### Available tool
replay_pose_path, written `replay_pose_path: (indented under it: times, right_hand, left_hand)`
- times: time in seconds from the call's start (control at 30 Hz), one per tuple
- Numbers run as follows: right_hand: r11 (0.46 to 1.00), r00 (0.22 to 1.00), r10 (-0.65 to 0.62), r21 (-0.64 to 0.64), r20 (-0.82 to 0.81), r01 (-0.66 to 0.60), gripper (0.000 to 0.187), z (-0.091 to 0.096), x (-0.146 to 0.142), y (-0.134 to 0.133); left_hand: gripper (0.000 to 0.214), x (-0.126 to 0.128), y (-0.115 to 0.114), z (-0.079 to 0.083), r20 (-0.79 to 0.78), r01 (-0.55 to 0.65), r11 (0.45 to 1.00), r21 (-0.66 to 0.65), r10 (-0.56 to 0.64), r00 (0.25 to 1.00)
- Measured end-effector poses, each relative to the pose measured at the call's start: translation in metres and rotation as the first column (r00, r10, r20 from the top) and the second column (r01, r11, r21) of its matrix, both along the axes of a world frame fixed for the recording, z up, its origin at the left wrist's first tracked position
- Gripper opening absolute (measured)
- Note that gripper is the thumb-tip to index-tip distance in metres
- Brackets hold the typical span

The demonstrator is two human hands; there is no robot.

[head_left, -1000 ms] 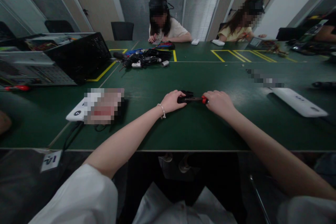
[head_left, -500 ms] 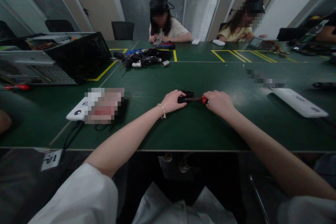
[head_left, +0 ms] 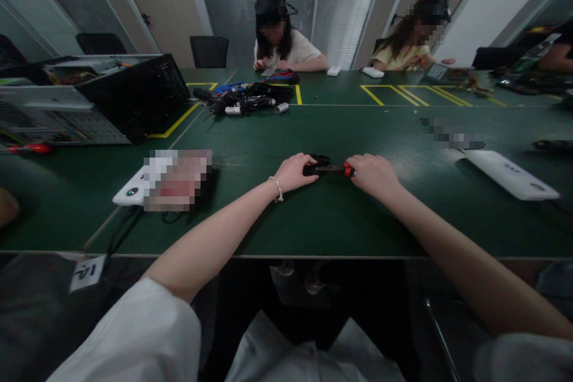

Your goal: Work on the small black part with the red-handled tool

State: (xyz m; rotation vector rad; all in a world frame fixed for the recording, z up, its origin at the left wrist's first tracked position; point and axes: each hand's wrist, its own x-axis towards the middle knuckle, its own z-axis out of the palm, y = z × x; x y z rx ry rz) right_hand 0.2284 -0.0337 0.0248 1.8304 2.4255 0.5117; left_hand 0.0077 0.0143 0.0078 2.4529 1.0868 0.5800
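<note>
Over the green table (head_left: 277,227), my left hand (head_left: 292,173) is closed, thumb and fingers gripping a small black part (head_left: 311,171) whose kind I cannot make out. My right hand (head_left: 374,173) wraps round the red handle of what look like pliers (head_left: 349,171). Their dark metal end points left and meets the black part. Another black piece (head_left: 320,159) lies just behind, partly covered by my left fingers. My right palm hides most of the handle.
Left, an opened computer case (head_left: 134,101) stands beyond a white power bank (head_left: 134,182) with a cable. Another white power bank (head_left: 510,176) lies right. Black cables and tools (head_left: 250,98) are heaped at the back. Two people sit opposite.
The metal end of the pliers has turned very slightly between my hands. Both hands stay in nearly the same place, keeping their grip.
</note>
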Motion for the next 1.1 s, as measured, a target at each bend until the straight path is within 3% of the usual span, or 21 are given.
replay_pose_path:
  times: [0.33, 1.1]
  right_hand:
    - [1.000, 1.000, -0.003, -0.005, -0.004, 0.003, 0.023, 0.0001, 0.0013, 0.0006]
    - [1.000, 1.000, 0.014, 0.018, 0.008, -0.014, 0.023, -0.0006, 0.0010, 0.0012]
  left_hand:
    - [0.038, -0.0006, -0.0003, -0.0014, 0.082, 0.017, 0.999, -0.047, -0.013, 0.997]
    - [0.035, 0.0014, 0.0013, -0.0016, 0.013, -0.022, 0.999, -0.048, 0.022, 1.000]
